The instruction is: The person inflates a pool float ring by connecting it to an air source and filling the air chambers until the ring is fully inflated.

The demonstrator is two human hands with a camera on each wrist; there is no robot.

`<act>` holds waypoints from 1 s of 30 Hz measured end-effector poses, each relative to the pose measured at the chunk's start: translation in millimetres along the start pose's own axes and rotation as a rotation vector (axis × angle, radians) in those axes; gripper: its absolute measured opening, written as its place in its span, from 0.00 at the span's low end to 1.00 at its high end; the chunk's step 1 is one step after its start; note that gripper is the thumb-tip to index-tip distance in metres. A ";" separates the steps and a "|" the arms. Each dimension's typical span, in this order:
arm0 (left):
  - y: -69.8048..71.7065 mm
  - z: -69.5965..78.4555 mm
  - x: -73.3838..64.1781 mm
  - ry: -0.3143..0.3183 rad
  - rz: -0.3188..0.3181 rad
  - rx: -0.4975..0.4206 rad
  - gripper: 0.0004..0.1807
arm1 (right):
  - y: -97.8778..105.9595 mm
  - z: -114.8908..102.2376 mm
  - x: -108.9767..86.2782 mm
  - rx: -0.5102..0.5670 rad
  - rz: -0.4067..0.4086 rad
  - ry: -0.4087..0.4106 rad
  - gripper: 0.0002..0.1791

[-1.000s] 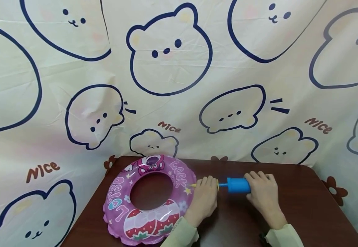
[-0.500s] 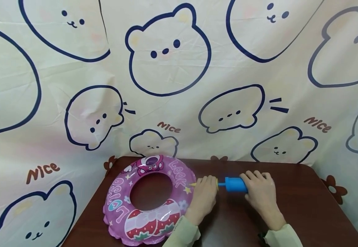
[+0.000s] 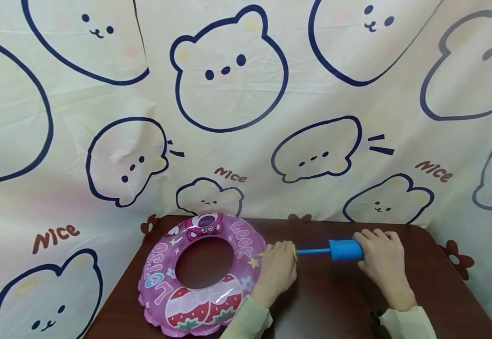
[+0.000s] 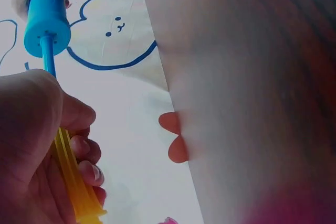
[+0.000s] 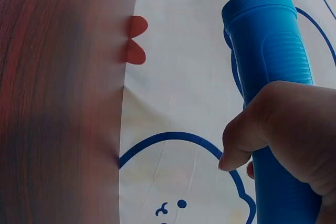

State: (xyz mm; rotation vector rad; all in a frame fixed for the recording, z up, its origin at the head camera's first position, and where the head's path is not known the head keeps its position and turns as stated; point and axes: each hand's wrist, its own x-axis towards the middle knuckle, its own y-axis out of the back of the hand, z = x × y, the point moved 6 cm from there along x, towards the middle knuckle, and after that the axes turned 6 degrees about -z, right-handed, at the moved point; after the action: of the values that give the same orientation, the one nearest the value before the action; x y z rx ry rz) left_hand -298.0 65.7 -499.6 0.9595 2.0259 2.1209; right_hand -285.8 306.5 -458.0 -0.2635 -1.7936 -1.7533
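Observation:
A blue hand pump (image 5: 270, 40) lies sideways between my two hands, its thin blue rod (image 3: 313, 251) drawn well out of the barrel. My right hand (image 3: 383, 259) grips the barrel, thumb wrapped round it in the right wrist view. My left hand (image 3: 277, 268) curls round the yellow handle-like end (image 4: 73, 177) of the pump. From that hand a yellow tip points at the right side of a pink inflatable swim ring (image 3: 157, 263); whether it sits in a valve cannot be made out. The ring looks puffed up, printed with strawberries and letters.
The dark brown wooden table (image 3: 326, 301) carries the ring at its left. Behind and on both sides hangs a pale cloth (image 3: 229, 108) printed with bear faces, meeting the table's back edge.
My right hand first shifts slightly left with the barrel, then moves right, baring a longer stretch of rod. My left hand stays by the ring.

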 end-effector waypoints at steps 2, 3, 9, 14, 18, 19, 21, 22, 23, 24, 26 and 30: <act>0.3 -0.9 -0.2 0.013 -0.001 0.005 0.14 | -1.9 -2.5 1.1 -0.005 -0.013 0.005 0.32; 0.6 -1.2 -0.1 0.016 -0.001 0.007 0.14 | -3.5 -5.1 1.7 -0.009 -0.019 0.006 0.32; 2.5 -0.3 0.1 0.001 -0.011 0.021 0.15 | -15.0 -31.2 4.3 -0.027 -0.018 0.022 0.35; -1.0 3.2 -1.1 -0.007 -0.025 0.053 0.14 | -25.7 -58.5 3.3 -0.028 0.007 0.087 0.34; -4.5 7.5 -1.5 -0.009 -0.047 0.060 0.16 | -32.2 -72.9 1.4 -0.030 0.036 0.109 0.32; -4.9 8.4 -1.6 -0.007 -0.055 0.058 0.17 | -32.8 -75.9 1.0 -0.033 0.041 0.113 0.33; -5.6 9.6 -1.7 -0.003 -0.074 0.050 0.19 | -34.2 -80.3 0.4 -0.036 0.044 0.117 0.33; -5.3 10.2 -1.7 -0.003 -0.079 0.046 0.20 | -34.8 -81.4 0.1 -0.039 0.041 0.116 0.33; -5.0 10.4 -1.8 -0.003 -0.083 0.042 0.20 | -35.4 -81.4 -0.2 -0.039 0.032 0.113 0.33; -4.5 10.5 -1.9 -0.003 -0.082 0.038 0.21 | -35.6 -80.4 -0.6 -0.036 0.022 0.108 0.33; -2.6 9.5 -2.0 -0.003 -0.070 0.033 0.20 | -34.9 -74.1 -0.2 -0.023 -0.003 0.084 0.33; -0.4 3.2 -2.8 0.014 -0.029 -0.011 0.15 | -28.4 -48.0 -0.1 0.003 -0.021 0.014 0.30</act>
State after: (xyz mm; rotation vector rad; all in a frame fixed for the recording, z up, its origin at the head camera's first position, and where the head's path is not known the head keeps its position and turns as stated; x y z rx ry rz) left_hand -294.4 67.3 -501.3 0.9106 2.0192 2.1276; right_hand -287.5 257.6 -484.8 -0.2320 -1.7953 -1.7622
